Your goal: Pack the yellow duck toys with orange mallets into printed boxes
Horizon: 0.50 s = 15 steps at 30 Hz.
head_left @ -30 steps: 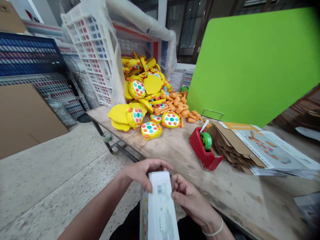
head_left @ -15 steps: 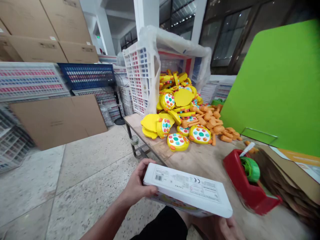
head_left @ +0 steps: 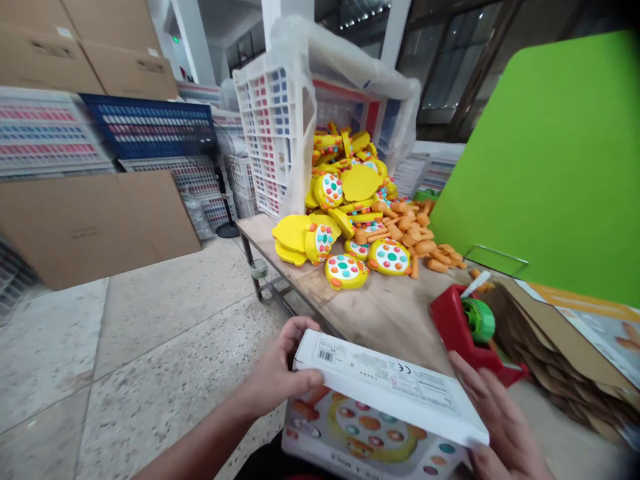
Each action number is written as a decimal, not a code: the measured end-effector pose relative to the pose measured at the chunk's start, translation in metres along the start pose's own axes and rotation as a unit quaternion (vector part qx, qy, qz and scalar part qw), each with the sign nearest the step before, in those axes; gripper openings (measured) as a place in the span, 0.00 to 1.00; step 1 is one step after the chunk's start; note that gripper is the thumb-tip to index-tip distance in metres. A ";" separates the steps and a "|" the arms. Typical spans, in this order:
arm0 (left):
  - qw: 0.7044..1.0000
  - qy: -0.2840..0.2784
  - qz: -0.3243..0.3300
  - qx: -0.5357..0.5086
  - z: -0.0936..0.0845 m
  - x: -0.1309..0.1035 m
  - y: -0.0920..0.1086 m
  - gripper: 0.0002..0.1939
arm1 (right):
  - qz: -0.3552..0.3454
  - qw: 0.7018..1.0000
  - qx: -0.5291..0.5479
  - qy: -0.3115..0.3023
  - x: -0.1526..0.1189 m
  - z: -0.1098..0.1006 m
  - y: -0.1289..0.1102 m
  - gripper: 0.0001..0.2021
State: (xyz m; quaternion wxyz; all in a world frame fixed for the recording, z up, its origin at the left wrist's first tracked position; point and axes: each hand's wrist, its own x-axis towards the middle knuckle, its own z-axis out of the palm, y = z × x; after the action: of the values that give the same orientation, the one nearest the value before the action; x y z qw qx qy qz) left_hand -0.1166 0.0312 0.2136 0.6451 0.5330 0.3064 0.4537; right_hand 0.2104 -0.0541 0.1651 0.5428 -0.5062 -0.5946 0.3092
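Note:
A white printed toy box (head_left: 370, 417) is held above my lap at the table's near edge. Its narrow side with a barcode and CE mark faces up, and a picture of a yellow toy shows on the broad side. My left hand (head_left: 287, 363) grips the box's left end, thumb on the front edge and fingers behind. At the right end, my right hand (head_left: 500, 417) lies against the box, with fingers stretched along the far side and the thumb near the front corner. A red tape dispenser (head_left: 453, 317) with a green roll (head_left: 479, 320) stands just beyond my right hand.
Yellow toys (head_left: 346, 271) spill from a plastic-lined white crate (head_left: 270, 133) onto the wooden table (head_left: 390, 310). Orange mallets (head_left: 417, 233) lie beside them. Flattened cardboard (head_left: 550, 353) sits at the right, before a green board (head_left: 540, 160). Stacked crates and a fan (head_left: 223, 180) stand left.
The box has tilted so that its pictured front shows more. My right hand has risen from below the right end to its side. The whole view has shifted slightly.

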 end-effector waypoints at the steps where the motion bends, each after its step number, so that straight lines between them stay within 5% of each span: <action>1: 1.000 0.002 -0.011 0.019 0.001 0.001 -0.004 0.31 | 0.004 1.000 -0.030 -0.007 0.001 -0.004 -0.006 0.26; 4: 0.991 -0.033 -0.049 0.124 -0.001 0.010 -0.012 0.25 | 0.048 0.994 -0.085 -0.038 0.001 -0.010 -0.015 0.15; 8: 0.941 -0.146 -0.065 0.299 -0.007 0.024 -0.002 0.18 | 0.174 0.983 -0.039 -0.053 -0.007 0.000 -0.021 0.17; 12: 0.932 -0.189 -0.114 0.289 -0.009 0.030 0.011 0.16 | 0.261 0.965 0.025 -0.010 -0.012 0.013 -0.035 0.19; 15: 0.933 -0.224 -0.125 0.253 -0.011 0.030 0.011 0.16 | 0.254 0.967 0.028 -0.025 -0.010 0.015 -0.039 0.19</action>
State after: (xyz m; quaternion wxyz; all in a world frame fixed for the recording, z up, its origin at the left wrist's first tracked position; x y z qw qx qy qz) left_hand -0.1173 0.0636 0.2244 0.5919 0.7242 0.3225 0.1456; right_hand 0.1849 -0.0717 0.1941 0.4459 -0.6172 -0.4508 0.4659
